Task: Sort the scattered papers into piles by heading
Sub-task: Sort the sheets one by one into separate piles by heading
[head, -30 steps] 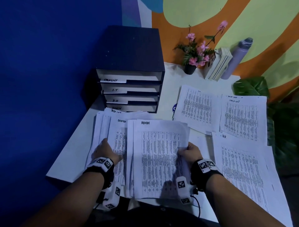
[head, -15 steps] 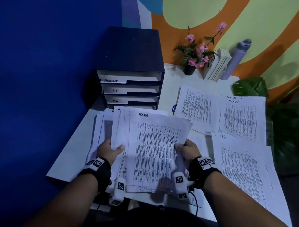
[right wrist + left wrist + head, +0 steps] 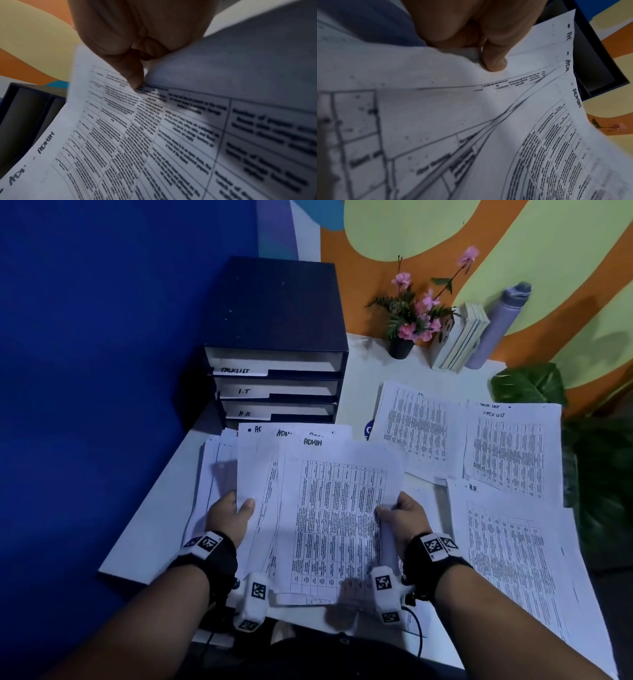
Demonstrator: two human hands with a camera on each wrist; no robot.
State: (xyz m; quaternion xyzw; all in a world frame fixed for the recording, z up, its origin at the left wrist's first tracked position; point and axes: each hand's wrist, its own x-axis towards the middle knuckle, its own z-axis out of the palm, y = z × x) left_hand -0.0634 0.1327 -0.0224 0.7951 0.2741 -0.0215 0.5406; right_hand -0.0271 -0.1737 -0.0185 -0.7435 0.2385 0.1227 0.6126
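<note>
Both hands hold up a fanned stack of ADMIN papers (image 3: 329,508) over the near left of the white table (image 3: 147,546). My left hand (image 3: 233,508) pinches the stack's left edge, thumb (image 3: 494,63) on top of the ADMIN papers (image 3: 471,108). My right hand (image 3: 400,511) pinches the right edge, thumb (image 3: 133,75) pressed on the top sheet of the ADMIN papers (image 3: 154,135). More sheets (image 3: 212,470) lie under the stack on the left. An HR pile (image 3: 507,549), a TASK LIST pile (image 3: 510,453) and another pile (image 3: 418,433) lie to the right.
A dark file tray (image 3: 277,337) with slots labelled TASKLIST, I.T and HR stands at the back left. A potted pink flower (image 3: 411,320), leaning books (image 3: 459,340) and a grey bottle (image 3: 500,326) line the back edge. A leafy plant (image 3: 527,385) is at right.
The ADMIN stack has been lifted off the table and fanned out. It rose toward the file tray and now covers the tray's lowest slot. Both hands moved up with it.
</note>
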